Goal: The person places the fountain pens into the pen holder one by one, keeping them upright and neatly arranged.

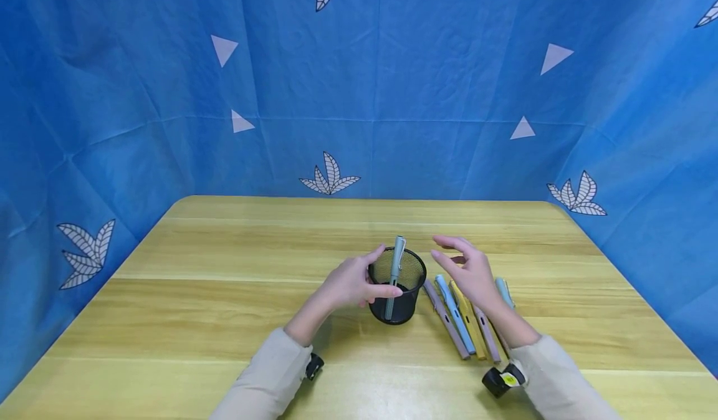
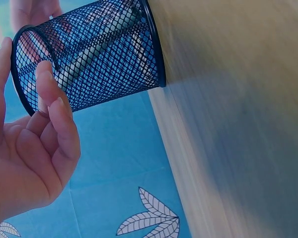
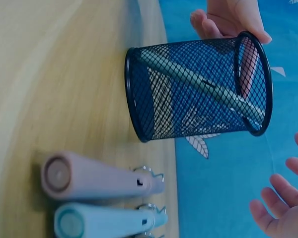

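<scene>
A black wire-mesh pen holder (image 1: 408, 305) stands upright on the table, and one grey-green pen (image 1: 397, 261) leans inside it with its clip end above the rim. My left hand (image 1: 348, 284) holds the holder by its rim, thumb on the near side and forefinger on the far side. In the left wrist view, the other fingers of this hand (image 2: 35, 153) curl beside the mesh (image 2: 114, 54). To the right of the holder, my right hand (image 1: 470, 272) hovers over the pens, fingers spread and bent with nothing between them. The right wrist view shows its fingertips (image 3: 275, 202) apart from the holder.
Below the right hand several pens lie side by side: a mauve pen (image 1: 447, 320), a light blue pen (image 1: 455, 314), a yellow pen (image 1: 468, 320) and others partly under the forearm. A pale blue-green pen (image 1: 505, 291) shows beyond the wrist. Blue patterned cloth (image 1: 359, 83) hangs behind the wooden table (image 1: 252, 245).
</scene>
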Motion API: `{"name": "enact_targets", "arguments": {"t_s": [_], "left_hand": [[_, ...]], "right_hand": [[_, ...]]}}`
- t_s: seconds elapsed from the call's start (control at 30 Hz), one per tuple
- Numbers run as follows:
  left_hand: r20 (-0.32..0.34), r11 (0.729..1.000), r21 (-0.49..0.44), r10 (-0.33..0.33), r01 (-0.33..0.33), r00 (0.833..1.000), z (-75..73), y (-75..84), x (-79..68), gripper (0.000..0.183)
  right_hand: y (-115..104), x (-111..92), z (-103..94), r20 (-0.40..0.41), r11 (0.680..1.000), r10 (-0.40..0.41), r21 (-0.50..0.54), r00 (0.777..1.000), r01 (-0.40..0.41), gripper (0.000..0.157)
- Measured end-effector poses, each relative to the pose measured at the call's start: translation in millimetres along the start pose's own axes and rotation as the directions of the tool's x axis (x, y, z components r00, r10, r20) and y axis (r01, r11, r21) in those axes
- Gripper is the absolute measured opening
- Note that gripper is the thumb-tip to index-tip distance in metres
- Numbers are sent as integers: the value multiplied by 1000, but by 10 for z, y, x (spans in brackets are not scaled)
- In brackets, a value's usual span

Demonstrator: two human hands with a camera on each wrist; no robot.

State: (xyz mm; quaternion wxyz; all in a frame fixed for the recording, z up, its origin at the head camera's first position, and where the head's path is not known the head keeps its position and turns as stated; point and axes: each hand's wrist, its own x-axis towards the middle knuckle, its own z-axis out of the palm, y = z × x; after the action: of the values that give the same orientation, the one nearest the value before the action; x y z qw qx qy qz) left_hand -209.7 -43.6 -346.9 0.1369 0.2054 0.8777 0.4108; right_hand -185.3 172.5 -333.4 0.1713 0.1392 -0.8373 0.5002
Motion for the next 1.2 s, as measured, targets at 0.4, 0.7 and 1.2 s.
{"name": "enact_targets", "arguments": {"t_s": [0.4, 0.7, 1.2], "left_hand": [[-1, 1000, -10, 8, -8, 1000, 5, -20, -3, 91], [0, 1000, -13, 14, -14, 1000, -2, -19, -1, 91], [4, 1000, -24, 8, -7, 1000, -4, -21, 5, 93]], "right_hand": [[373, -40, -148, 6, 998, 4, -56, 1000, -4, 30], [423, -78, -255, 4, 996, -23, -81, 1000, 24, 30], [565, -128, -411, 25, 991, 24, -131, 999, -20, 31]]}}
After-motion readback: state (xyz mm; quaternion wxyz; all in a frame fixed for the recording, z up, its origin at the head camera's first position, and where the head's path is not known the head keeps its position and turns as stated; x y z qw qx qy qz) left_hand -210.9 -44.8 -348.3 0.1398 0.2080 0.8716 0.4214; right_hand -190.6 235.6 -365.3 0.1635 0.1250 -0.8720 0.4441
